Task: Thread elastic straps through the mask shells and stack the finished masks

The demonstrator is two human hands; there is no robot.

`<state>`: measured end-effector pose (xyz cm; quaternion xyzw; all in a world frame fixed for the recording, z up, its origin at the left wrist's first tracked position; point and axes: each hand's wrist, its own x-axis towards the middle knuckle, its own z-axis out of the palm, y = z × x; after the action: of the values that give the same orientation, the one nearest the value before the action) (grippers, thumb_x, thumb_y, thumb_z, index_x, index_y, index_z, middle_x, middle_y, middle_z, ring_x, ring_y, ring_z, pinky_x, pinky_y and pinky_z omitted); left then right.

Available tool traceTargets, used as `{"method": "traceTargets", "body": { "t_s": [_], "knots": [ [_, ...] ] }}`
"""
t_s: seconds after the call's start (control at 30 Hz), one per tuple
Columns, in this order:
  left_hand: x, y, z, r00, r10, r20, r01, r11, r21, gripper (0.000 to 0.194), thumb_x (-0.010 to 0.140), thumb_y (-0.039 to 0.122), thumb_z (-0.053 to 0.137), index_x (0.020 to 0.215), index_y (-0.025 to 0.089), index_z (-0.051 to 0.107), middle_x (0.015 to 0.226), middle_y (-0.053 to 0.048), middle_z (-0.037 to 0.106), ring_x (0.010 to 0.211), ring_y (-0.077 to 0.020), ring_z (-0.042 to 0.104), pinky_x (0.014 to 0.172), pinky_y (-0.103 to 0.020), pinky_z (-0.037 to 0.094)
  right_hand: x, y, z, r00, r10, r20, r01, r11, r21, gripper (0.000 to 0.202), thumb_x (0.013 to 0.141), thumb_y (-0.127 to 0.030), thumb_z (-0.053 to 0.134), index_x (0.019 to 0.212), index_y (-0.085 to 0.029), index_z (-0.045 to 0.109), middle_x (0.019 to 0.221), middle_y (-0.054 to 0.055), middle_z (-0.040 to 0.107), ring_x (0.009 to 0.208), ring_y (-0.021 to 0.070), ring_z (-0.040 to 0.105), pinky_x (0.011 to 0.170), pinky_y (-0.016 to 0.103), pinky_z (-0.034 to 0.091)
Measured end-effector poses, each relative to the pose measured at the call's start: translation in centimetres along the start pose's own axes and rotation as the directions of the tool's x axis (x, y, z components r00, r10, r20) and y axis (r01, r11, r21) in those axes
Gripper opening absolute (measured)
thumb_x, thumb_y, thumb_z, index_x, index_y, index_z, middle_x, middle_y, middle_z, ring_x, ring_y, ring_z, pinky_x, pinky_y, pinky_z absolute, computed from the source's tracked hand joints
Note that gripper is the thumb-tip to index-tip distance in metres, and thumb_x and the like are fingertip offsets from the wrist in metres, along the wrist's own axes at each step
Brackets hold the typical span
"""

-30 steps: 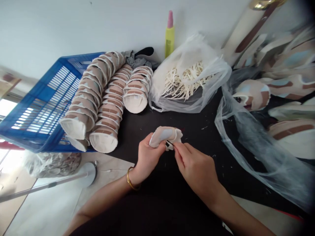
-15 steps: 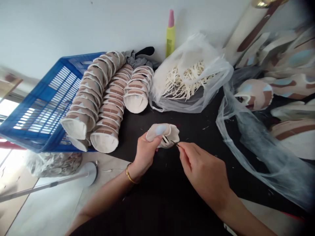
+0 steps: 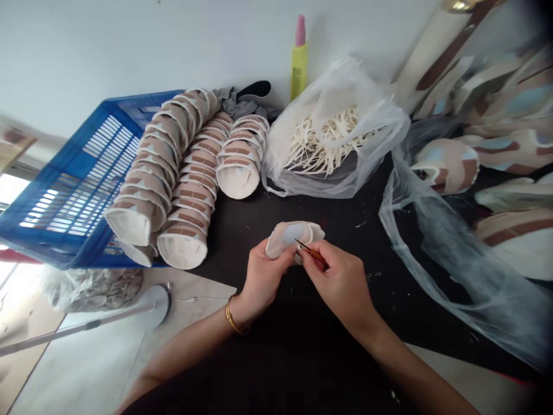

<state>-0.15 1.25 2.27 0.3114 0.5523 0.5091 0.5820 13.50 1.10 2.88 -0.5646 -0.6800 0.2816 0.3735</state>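
Observation:
Between my hands is a small shoe upper in beige fabric with a pale blue patch and white lining. My left hand is closed on its left end, thumb on top. In my right hand is an awl with an orange-brown handle and a thin dark point. The point lies over the upper's near side; I cannot tell whether it touches the fabric. My right fingertips are at the upper's right edge. Stacked shoe uppers in nested rows stand to the left.
A blue plastic crate leans behind the stacks. Beyond my hands lies a clear bag of cream strips. A yellow bottle with a pink cap stands by the wall. More uppers and plastic film cover the right side.
The upper has turned so its outer side with the blue patch faces up and its opening is less visible. My right hand has moved left and the awl's handle now shows.

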Motion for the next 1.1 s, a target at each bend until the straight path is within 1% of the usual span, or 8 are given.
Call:
{"method": "traceTargets", "body": {
  "t_s": [0.13,0.23,0.33,0.5,0.63,0.83,1.0,1.1],
  "knots": [
    [-0.1,0.0,0.3,1.000,0.002,0.002,-0.002,1.000,-0.014,0.017,0.073,0.025,0.078,0.087,0.017,0.073,0.068,0.003,0.062,0.057,-0.0073,0.048,0.052,-0.020,0.037,-0.5,-0.3,-0.3,0.999,-0.029,-0.027,0.027,0.999,-0.042,0.015,0.091,-0.020,0.060,0.076,-0.018,0.062,0.062,-0.004,0.057,0.053,0.0085,0.051,0.055,0.022,0.038],
    [0.0,0.0,0.3,0.999,-0.033,0.023,0.034,0.999,-0.021,0.018,0.074,0.029,0.079,0.083,0.016,0.072,0.068,0.003,0.062,0.058,-0.0076,0.047,0.052,-0.020,0.038,-0.8,-0.4,-0.8,0.998,-0.053,-0.021,0.053,0.998,-0.015,0.016,0.091,-0.019,0.060,0.075,-0.019,0.061,0.059,-0.005,0.053,0.051,0.0077,0.048,0.054,0.021,0.037],
    [0.0,0.3,0.2,0.997,-0.066,0.040,0.067,0.997,-0.044,0.023,0.074,0.034,0.079,0.086,0.016,0.071,0.073,0.001,0.063,0.060,-0.0086,0.049,0.051,-0.021,0.038,-1.0,-0.2,-1.2,0.998,-0.066,0.004,0.066,0.997,0.036,0.015,0.093,-0.019,0.059,0.079,-0.019,0.062,0.062,-0.005,0.056,0.053,0.0079,0.050,0.055,0.020,0.039],
    [-0.2,0.5,0.0,0.996,-0.086,0.038,0.087,0.996,-0.032,0.024,0.072,0.033,0.081,0.082,0.015,0.069,0.071,0.001,0.061,0.060,-0.0089,0.048,0.052,-0.021,0.037,-0.7,0.4,-0.9,0.999,-0.022,0.034,0.020,0.999,0.045,0.011,0.094,-0.022,0.058,0.085,-0.019,0.064,0.068,-0.003,0.060,0.057,0.0095,0.054,0.058,0.022,0.041],
    [-0.5,0.3,0.1,0.995,-0.100,0.010,0.100,0.994,-0.032,0.024,0.069,0.030,0.082,0.080,0.015,0.068,0.067,0.003,0.059,0.058,-0.0078,0.046,0.053,-0.021,0.035,-0.4,0.6,-0.6,0.998,-0.001,0.056,0.000,1.000,0.024,0.015,0.094,-0.022,0.058,0.080,-0.019,0.063,0.063,-0.003,0.057,0.054,0.0097,0.051,0.055,0.023,0.038],
    [-0.4,0.4,0.5,0.995,-0.098,-0.036,0.095,0.992,-0.085,0.024,0.066,0.025,0.084,0.083,0.015,0.071,0.069,0.002,0.065,0.059,-0.0080,0.051,0.057,-0.021,0.040,-0.4,0.6,-0.5,0.997,0.022,0.069,-0.022,1.000,-0.002,0.017,0.093,-0.023,0.058,0.077,-0.020,0.061,0.062,-0.003,0.057,0.054,0.0107,0.051,0.055,0.024,0.038],
    [-0.2,0.4,0.5,0.996,-0.064,-0.058,0.059,0.995,-0.082,0.021,0.068,0.024,0.083,0.085,0.017,0.074,0.072,0.002,0.068,0.064,-0.0099,0.057,0.064,-0.023,0.046,-0.8,0.5,-1.1,0.994,-0.051,0.100,0.050,0.999,0.015,0.015,0.099,-0.024,0.051,0.096,-0.018,0.064,0.081,0.001,0.068,0.069,0.0124,0.063,0.066,0.024,0.045],
    [0.0,0.3,0.4,0.996,-0.051,-0.079,0.046,0.997,-0.064,0.022,0.069,0.026,0.083,0.087,0.017,0.074,0.074,0.001,0.070,0.065,-0.0111,0.060,0.064,-0.024,0.047,-1.1,0.5,-1.5,0.991,-0.110,0.081,0.117,0.989,-0.087,0.020,0.101,-0.022,0.047,0.092,-0.018,0.064,0.079,0.001,0.067,0.068,0.0123,0.062,0.065,0.024,0.043]
  ]
}}
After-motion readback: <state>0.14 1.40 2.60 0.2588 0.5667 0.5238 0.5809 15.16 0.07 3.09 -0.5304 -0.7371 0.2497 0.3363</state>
